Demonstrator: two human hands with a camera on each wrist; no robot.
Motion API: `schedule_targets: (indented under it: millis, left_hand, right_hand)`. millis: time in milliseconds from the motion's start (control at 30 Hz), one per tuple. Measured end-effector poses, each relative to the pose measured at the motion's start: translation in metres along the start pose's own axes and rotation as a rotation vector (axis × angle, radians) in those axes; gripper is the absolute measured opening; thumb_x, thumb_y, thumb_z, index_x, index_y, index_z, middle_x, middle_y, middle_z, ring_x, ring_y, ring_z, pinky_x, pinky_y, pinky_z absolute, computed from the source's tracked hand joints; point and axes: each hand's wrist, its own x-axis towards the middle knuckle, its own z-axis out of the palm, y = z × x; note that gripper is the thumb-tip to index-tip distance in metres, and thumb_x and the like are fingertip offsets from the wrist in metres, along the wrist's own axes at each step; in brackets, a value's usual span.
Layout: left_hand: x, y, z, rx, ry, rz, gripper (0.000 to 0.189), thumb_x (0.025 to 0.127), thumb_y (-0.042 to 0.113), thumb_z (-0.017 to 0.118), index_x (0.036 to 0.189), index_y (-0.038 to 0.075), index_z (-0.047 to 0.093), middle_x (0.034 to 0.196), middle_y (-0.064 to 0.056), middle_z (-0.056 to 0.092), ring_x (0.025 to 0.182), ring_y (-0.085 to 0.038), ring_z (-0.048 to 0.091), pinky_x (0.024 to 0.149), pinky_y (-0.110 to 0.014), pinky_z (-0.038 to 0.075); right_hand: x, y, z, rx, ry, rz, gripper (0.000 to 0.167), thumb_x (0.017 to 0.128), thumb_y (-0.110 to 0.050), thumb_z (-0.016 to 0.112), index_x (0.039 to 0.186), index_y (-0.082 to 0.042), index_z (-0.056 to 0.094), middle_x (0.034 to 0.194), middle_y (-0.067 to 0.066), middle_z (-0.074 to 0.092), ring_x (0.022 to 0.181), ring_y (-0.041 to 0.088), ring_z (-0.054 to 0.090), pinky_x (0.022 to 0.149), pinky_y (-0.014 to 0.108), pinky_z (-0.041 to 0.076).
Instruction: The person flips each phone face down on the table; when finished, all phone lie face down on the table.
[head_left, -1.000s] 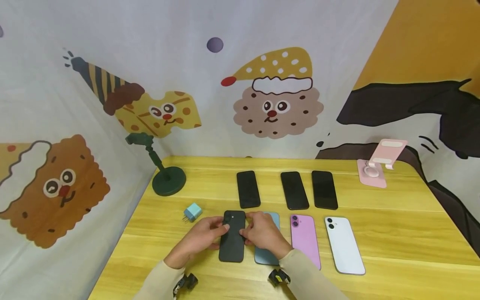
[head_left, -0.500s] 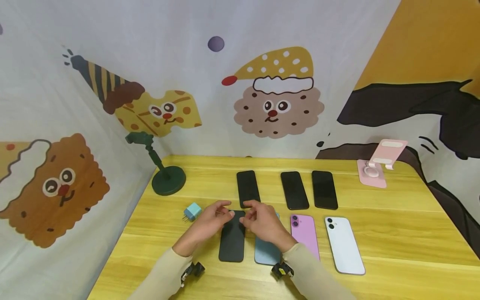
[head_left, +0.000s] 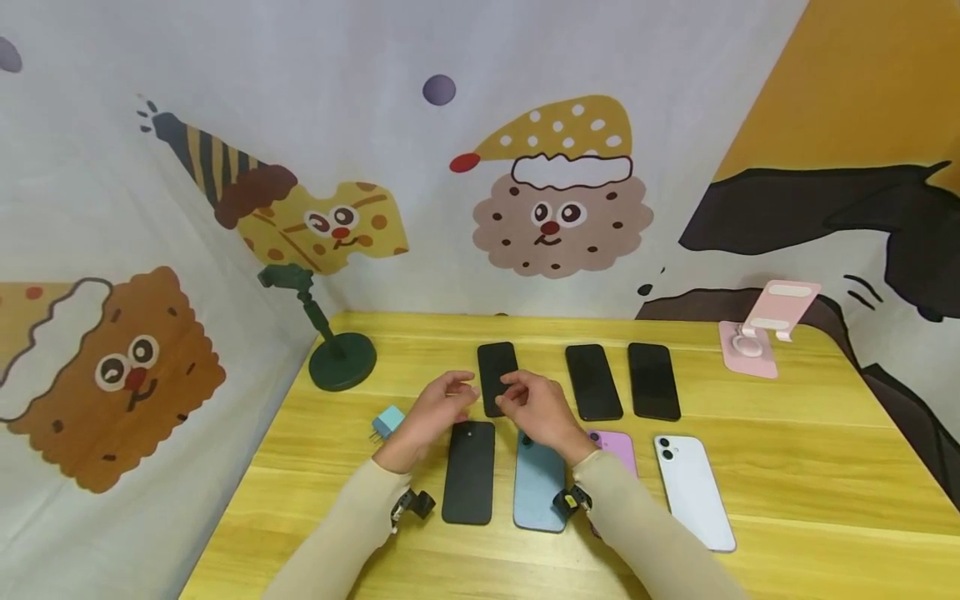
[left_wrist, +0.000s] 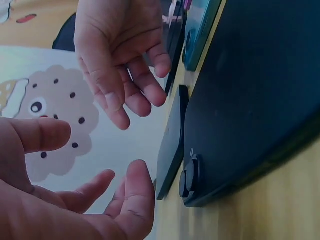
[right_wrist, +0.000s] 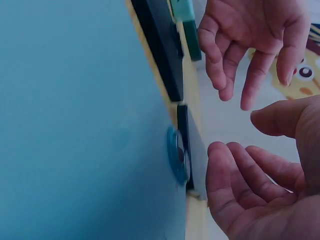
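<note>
Both hands hover empty over the desk, fingers loosely bent, on either side of a dark phone (head_left: 493, 360) in the back row. My left hand (head_left: 431, 417) is above the top end of a black phone (head_left: 468, 479) that lies camera side up. Above the top of a blue phone (head_left: 538, 492) is my right hand (head_left: 542, 410), its forearm partly covering a pink phone (head_left: 618, 447). In the left wrist view a wide gap shows between thumb and fingers of the left hand (left_wrist: 75, 200). The right wrist view shows the right hand (right_wrist: 255, 185) likewise holding nothing, beside the blue phone (right_wrist: 90, 120).
A white phone (head_left: 697, 492) lies at the front right. Two dark phones (head_left: 592, 383) lie behind the pink one. A blue charger plug (head_left: 389, 421) sits by the left hand. A green stand (head_left: 342, 362) and a pink folding stand (head_left: 750, 360) occupy the back corners.
A second ago both hands were at the sides of the front black phone. They have come off it and moved forward toward the back-row phone; the black phone stays on the desk.
</note>
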Motion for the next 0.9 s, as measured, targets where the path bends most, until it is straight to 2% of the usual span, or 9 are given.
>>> schedule_targets:
  millis: [167, 400, 500, 667, 800, 900]
  left_hand:
    - [0.017, -0.002, 0.003, -0.05, -0.018, -0.017, 0.057, 0.108, 0.029, 0.061, 0.158, 0.006, 0.045, 0.146, -0.018, 0.055, 0.131, -0.037, 0.06, 0.108, -0.053, 0.053]
    - [0.031, -0.007, 0.007, -0.12, -0.033, -0.05, 0.066, 0.107, 0.032, 0.062, 0.162, 0.004, 0.038, 0.157, -0.023, 0.049, 0.144, -0.042, 0.051, 0.116, -0.055, 0.049]
    - [0.036, -0.008, 0.009, -0.157, -0.031, -0.083, 0.069, 0.107, 0.031, 0.063, 0.163, 0.005, 0.034, 0.16, -0.025, 0.045, 0.146, -0.042, 0.049, 0.116, -0.054, 0.049]
    - [0.042, -0.006, 0.008, -0.218, -0.027, -0.103, 0.067, 0.108, 0.027, 0.062, 0.164, 0.005, 0.032, 0.159, -0.026, 0.045, 0.147, -0.043, 0.048, 0.118, -0.053, 0.047]
    - [0.043, -0.005, 0.007, -0.23, -0.028, -0.106, 0.066, 0.109, 0.028, 0.061, 0.164, 0.006, 0.032, 0.159, -0.025, 0.045, 0.147, -0.042, 0.048, 0.118, -0.053, 0.047]
    - [0.043, -0.006, 0.006, -0.224, 0.0, -0.108, 0.067, 0.108, 0.029, 0.061, 0.164, 0.006, 0.033, 0.157, -0.024, 0.048, 0.143, -0.041, 0.052, 0.115, -0.053, 0.05]
  right_hand:
    - [0.011, 0.011, -0.006, 0.0, 0.027, 0.034, 0.039, 0.097, -0.02, 0.077, 0.132, -0.004, 0.071, 0.108, 0.007, 0.075, 0.094, 0.019, 0.072, 0.085, 0.041, 0.062]
    - [0.019, 0.019, -0.008, -0.045, 0.046, 0.121, 0.049, 0.098, -0.024, 0.076, 0.141, -0.004, 0.065, 0.132, 0.014, 0.07, 0.117, 0.032, 0.069, 0.098, 0.051, 0.059]
    - [0.021, 0.021, -0.009, -0.018, 0.012, 0.166, 0.052, 0.099, -0.027, 0.075, 0.145, -0.004, 0.062, 0.137, 0.015, 0.068, 0.121, 0.032, 0.067, 0.1, 0.051, 0.058]
    - [0.026, 0.019, -0.011, 0.056, -0.022, 0.225, 0.055, 0.1, -0.029, 0.074, 0.147, -0.004, 0.06, 0.142, 0.016, 0.067, 0.125, 0.033, 0.066, 0.102, 0.051, 0.058]
    - [0.028, 0.018, -0.012, 0.095, -0.029, 0.247, 0.056, 0.099, -0.028, 0.074, 0.147, -0.003, 0.06, 0.143, 0.015, 0.066, 0.127, 0.033, 0.066, 0.103, 0.051, 0.058]
    - [0.028, 0.018, -0.012, 0.115, -0.05, 0.254, 0.057, 0.099, -0.029, 0.074, 0.149, -0.004, 0.058, 0.145, 0.015, 0.065, 0.13, 0.034, 0.065, 0.103, 0.051, 0.057]
